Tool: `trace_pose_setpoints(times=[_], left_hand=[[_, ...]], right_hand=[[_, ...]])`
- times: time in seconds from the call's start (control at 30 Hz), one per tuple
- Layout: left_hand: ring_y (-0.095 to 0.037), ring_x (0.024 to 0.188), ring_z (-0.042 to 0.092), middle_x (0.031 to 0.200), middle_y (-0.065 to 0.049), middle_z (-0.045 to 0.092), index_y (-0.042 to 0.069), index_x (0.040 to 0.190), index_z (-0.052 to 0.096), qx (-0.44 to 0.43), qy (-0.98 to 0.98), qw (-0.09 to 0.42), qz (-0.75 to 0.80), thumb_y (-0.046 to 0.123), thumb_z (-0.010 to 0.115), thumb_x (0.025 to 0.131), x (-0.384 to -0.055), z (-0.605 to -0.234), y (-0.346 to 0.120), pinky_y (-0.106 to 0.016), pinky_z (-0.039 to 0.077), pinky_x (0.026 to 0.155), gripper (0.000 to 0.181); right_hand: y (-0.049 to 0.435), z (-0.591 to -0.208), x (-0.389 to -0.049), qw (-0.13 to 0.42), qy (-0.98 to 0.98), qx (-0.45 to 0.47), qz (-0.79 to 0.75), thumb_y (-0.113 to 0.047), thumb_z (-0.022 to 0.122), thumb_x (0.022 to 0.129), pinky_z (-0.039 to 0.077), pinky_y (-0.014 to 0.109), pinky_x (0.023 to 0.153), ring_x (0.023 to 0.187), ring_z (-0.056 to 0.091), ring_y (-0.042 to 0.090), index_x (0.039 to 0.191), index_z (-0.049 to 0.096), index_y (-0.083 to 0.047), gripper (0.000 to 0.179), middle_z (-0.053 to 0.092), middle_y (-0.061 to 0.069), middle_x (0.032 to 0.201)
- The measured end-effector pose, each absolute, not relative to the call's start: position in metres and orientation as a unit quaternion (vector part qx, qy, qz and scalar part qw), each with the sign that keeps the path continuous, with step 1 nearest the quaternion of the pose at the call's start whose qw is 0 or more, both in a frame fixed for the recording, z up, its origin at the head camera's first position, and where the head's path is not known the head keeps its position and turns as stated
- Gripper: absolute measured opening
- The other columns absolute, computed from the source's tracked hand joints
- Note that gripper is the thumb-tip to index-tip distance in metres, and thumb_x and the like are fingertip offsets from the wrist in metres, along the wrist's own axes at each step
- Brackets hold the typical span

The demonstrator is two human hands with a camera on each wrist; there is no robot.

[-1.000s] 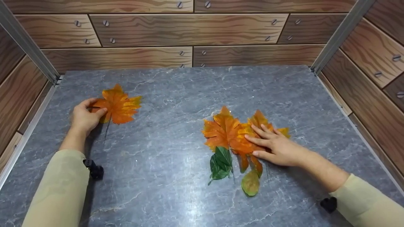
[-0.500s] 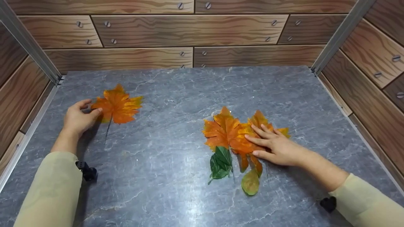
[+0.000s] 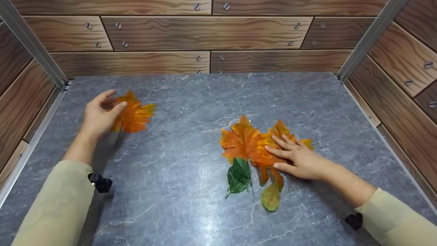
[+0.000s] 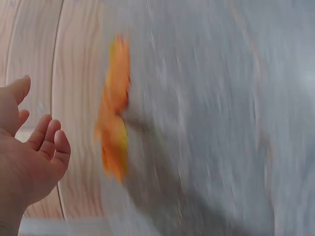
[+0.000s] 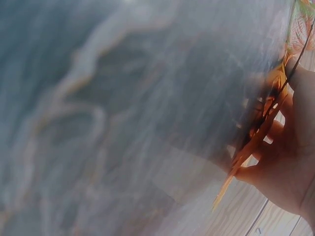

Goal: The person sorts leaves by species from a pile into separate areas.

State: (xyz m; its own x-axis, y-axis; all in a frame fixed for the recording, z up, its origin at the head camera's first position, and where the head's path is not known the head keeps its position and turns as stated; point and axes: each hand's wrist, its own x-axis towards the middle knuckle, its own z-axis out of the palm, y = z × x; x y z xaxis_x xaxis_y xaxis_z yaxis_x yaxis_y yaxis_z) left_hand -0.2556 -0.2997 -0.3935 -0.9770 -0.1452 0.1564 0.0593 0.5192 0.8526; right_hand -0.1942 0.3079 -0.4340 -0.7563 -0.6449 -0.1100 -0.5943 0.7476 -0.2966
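Your left hand (image 3: 99,118) is now up over the lone orange maple leaf (image 3: 136,118) at the left of the frame. A second ago its thumb and fingers were at the leaf's left edge; now they are parted and loosely bent, holding nothing, and the left wrist view shows a gap between hand and leaf. The leaf has barely shifted on the grey marbled tabletop (image 3: 184,112). Your right hand (image 3: 304,160) stays put right of centre, fingers spread over the overlapping maple leaves (image 3: 239,140), pinching nothing, with the green leaves (image 3: 239,177) and yellow-green leaf (image 3: 270,198) lower in the frame. As I judge it, the lone leaf lies released, well apart from that cluster.
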Motion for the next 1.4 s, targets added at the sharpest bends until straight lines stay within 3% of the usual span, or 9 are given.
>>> trace_pose_setpoints(times=[0.17, 0.3, 0.53, 0.77, 1.03, 1.4], left_hand=[[-0.021, 0.114, 0.063, 0.135, -0.025, 0.066, 0.002, 0.154, 0.054, -0.026, -0.842, 0.124, -0.524, 0.020, 0.074, 0.102, -0.260, -0.388, -0.260, -0.023, 0.050, 0.096, 0.059], [-0.019, 0.110, 0.064, 0.130, -0.027, 0.068, 0.002, 0.153, 0.056, -0.051, -0.822, 0.105, -0.558, 0.015, 0.076, 0.101, -0.261, -0.387, -0.229, -0.019, 0.052, 0.088, 0.057], [-0.031, 0.119, 0.064, 0.132, -0.026, 0.068, 0.002, 0.151, 0.057, -0.088, -0.809, 0.046, -0.579, 0.012, 0.075, 0.100, -0.259, -0.395, -0.180, -0.026, 0.053, 0.091, 0.055], [-0.032, 0.117, 0.066, 0.133, -0.026, 0.068, 0.003, 0.150, 0.059, -0.124, -0.806, 0.003, -0.579, 0.012, 0.077, 0.099, -0.260, -0.405, -0.136, -0.036, 0.054, 0.096, 0.055], [-0.031, 0.117, 0.065, 0.137, -0.026, 0.066, 0.005, 0.151, 0.058, -0.142, -0.796, -0.058, -0.586, 0.014, 0.079, 0.097, -0.255, -0.417, -0.097, -0.040, 0.057, 0.097, 0.059], [-0.038, 0.133, 0.059, 0.148, -0.025, 0.059, 0.002, 0.157, 0.050, -0.188, -0.799, -0.123, -0.557, 0.022, 0.079, 0.098, -0.250, -0.430, -0.065, -0.046, 0.046, 0.114, 0.068]], right_hand=[[0.308, -0.435, -0.194, 0.100, 0.929, -0.333, -0.122, -0.050, 0.053, 0.110, 0.013, 0.079, 0.117, 0.158, 0.017, 0.048, 0.164, 0.044, -0.028, 0.059, 0.019, 0.014, 0.175], [0.308, -0.435, -0.194, 0.102, 0.930, -0.334, -0.119, -0.050, 0.053, 0.110, 0.012, 0.077, 0.119, 0.158, 0.016, 0.047, 0.164, 0.043, -0.027, 0.059, 0.018, 0.014, 0.175], [0.307, -0.434, -0.194, 0.105, 0.929, -0.334, -0.120, -0.051, 0.053, 0.110, 0.011, 0.078, 0.119, 0.158, 0.015, 0.047, 0.164, 0.042, -0.028, 0.060, 0.018, 0.013, 0.176], [0.307, -0.435, -0.194, 0.101, 0.929, -0.337, -0.113, -0.050, 0.054, 0.110, 0.011, 0.077, 0.119, 0.158, 0.015, 0.048, 0.165, 0.042, -0.027, 0.061, 0.018, 0.014, 0.175], [0.308, -0.436, -0.194, 0.107, 0.930, -0.333, -0.117, -0.052, 0.054, 0.109, 0.010, 0.078, 0.119, 0.159, 0.014, 0.048, 0.165, 0.041, -0.029, 0.062, 0.017, 0.014, 0.176], [0.308, -0.435, -0.194, 0.108, 0.929, -0.332, -0.119, -0.052, 0.054, 0.109, 0.011, 0.079, 0.118, 0.158, 0.015, 0.048, 0.165, 0.041, -0.028, 0.062, 0.018, 0.014, 0.176]])
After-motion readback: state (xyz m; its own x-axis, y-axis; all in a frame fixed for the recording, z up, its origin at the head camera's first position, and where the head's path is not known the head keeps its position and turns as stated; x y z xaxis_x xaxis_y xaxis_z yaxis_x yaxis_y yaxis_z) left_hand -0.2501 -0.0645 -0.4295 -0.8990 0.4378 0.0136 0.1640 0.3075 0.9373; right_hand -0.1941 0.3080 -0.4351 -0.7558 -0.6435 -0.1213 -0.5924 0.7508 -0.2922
